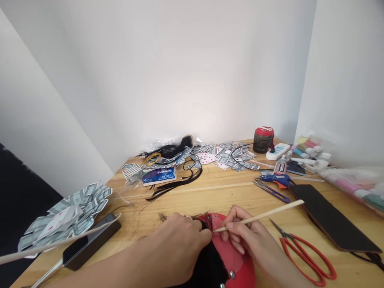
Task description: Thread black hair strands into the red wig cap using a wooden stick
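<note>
My left hand (177, 244) is closed, pressing down on a tuft of black hair (207, 260) that lies on a red rounded piece (240, 260) at the table's near edge. My right hand (249, 236) pinches a thin wooden stick (264, 215) like a pen. The stick's tip touches the hair at the red piece's top edge, just beside my left fingertips. Small metal studs show on the red piece's lower rim.
Red-handled scissors (306, 256) lie right of my right hand, beside a black flat pad (333, 218). A phone (90, 242) and fanned playing cards (69, 212) sit left. Farther back lie more cards (228, 156), loose black hair (180, 180), a blue glue gun (277, 179), and a jar (263, 140).
</note>
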The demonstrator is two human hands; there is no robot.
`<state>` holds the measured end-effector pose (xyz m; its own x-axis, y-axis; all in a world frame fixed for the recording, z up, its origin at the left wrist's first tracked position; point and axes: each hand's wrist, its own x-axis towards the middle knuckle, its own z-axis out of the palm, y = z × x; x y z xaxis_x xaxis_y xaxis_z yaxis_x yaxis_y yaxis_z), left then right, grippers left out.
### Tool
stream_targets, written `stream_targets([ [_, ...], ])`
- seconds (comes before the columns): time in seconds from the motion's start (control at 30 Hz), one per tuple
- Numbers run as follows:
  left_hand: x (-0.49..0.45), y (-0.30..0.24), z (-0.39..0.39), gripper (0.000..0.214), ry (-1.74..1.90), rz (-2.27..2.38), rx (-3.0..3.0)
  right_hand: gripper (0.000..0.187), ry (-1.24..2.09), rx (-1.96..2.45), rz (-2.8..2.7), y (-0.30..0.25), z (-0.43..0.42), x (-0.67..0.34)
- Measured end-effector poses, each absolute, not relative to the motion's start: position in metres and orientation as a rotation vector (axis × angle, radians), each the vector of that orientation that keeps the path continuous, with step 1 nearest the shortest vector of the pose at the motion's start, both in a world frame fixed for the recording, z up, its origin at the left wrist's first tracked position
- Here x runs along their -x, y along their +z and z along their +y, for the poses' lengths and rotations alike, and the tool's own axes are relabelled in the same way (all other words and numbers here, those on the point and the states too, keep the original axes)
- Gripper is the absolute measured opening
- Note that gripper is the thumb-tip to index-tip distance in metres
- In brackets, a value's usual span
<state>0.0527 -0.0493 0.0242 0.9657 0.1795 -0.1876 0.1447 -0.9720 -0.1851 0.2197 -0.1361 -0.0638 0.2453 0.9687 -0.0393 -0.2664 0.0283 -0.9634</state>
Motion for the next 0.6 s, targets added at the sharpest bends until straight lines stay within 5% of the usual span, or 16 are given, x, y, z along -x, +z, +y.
stream_targets([
  [0.37, -0.014, -0.005, -0.04, 0.023, -0.448, -0.312, 3.636, 0.018, 1.125, 1.167, -0.878, -0.064, -0.139, -0.22],
  [0.6, -0.026, -0.027, -0.035, 0.04, -0.865, -0.882, 3.972, 0.02, 1.081, 1.221, -1.027, -0.059, -0.144, -0.224],
])
